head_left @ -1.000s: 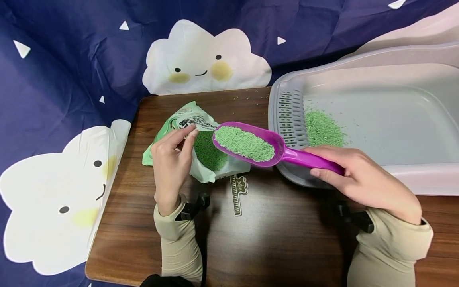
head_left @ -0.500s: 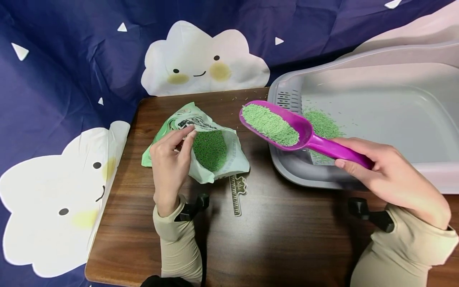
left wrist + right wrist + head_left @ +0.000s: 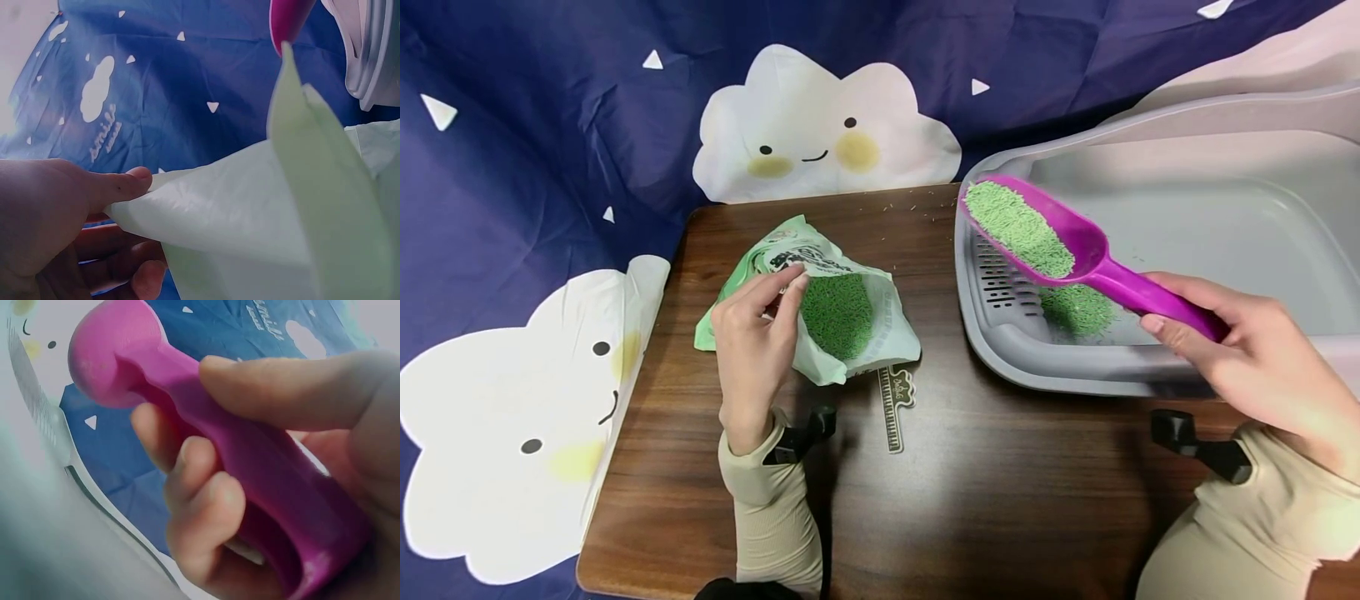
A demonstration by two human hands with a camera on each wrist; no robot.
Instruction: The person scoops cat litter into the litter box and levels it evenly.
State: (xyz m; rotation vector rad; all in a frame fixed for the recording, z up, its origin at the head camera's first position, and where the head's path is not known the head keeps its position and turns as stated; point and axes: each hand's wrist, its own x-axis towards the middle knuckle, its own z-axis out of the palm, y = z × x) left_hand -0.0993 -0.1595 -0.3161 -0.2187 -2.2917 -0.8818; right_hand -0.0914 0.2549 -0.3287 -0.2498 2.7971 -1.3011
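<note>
My left hand (image 3: 754,348) pinches the edge of a pale green bag (image 3: 895,321) between thumb and fingers. The bag lies on its side with its mouth facing right, and green pellets (image 3: 837,317) show inside. In the left wrist view the thumb presses on the bag's folded edge (image 3: 206,200). My right hand (image 3: 1262,358) grips the handle of a purple scoop (image 3: 1086,237), fingers curled round it in the right wrist view. Green pellets (image 3: 1018,229) fill much of the scoop, which is over the slotted left end of a grey litter box (image 3: 1000,367).
A small pile of green pellets (image 3: 1078,308) lies in the litter box beside the slots. A flat ruler-like piece with a shaped top (image 3: 892,408) lies on the wooden table (image 3: 970,508) by the bag. Stray pellets dot the table's back edge. A blue cloud-print cloth (image 3: 587,108) hangs behind.
My right hand has carried the loaded scoop to the right, from over the bag's mouth to over the litter box's left end. The left hand has stayed at the bag.
</note>
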